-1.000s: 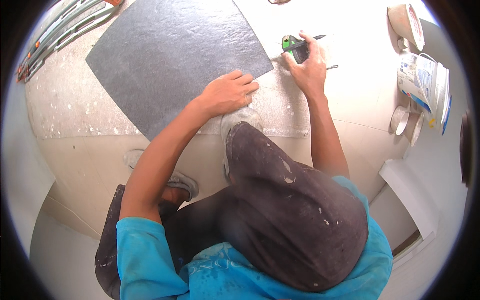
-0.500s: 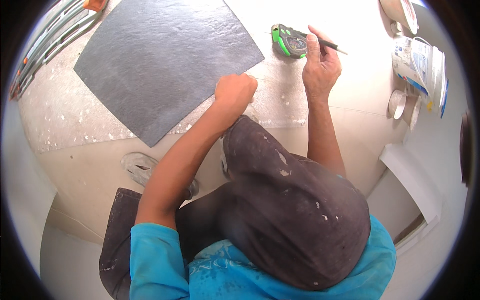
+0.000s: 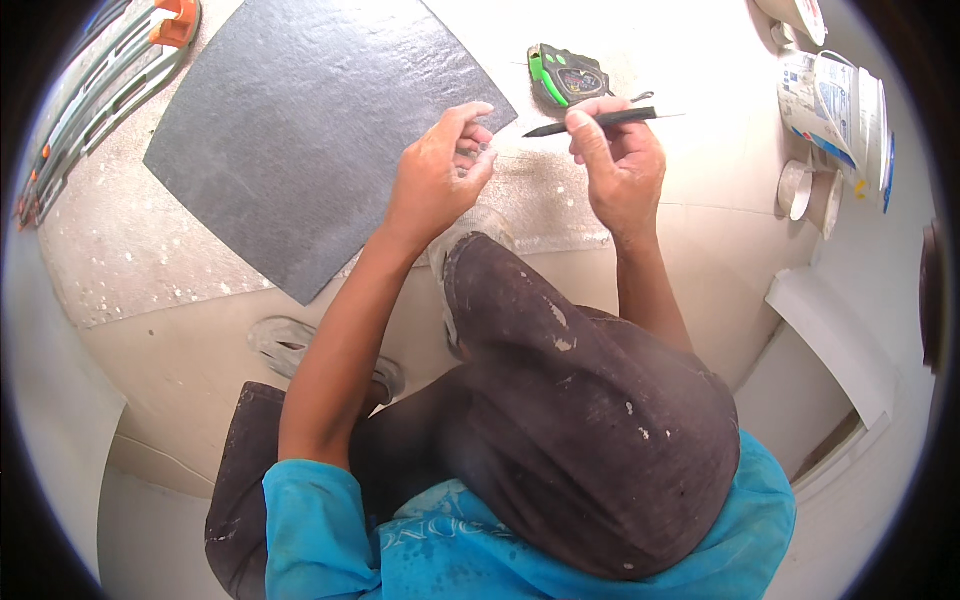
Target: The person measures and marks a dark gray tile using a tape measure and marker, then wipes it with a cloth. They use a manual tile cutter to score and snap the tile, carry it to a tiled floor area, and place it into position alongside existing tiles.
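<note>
My right hand [image 3: 628, 178] pinches the black pencil [image 3: 632, 115], tip leftward. Left hand [image 3: 432, 178] loosely curled, empty: best steady that grey tile [image 3: 290, 140].

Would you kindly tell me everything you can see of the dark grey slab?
The dark grey slab is large, flat and straight-edged, stone-like or ceramic by its look, with a finely textured face that shines toward the top. Its left, right and near corners show; the far part runs out of view. It lies on the pale, white-spotted sheet, its near corner poking past the sheet's edge. The left hand is over its near right edge; whether they touch is unclear.
</note>
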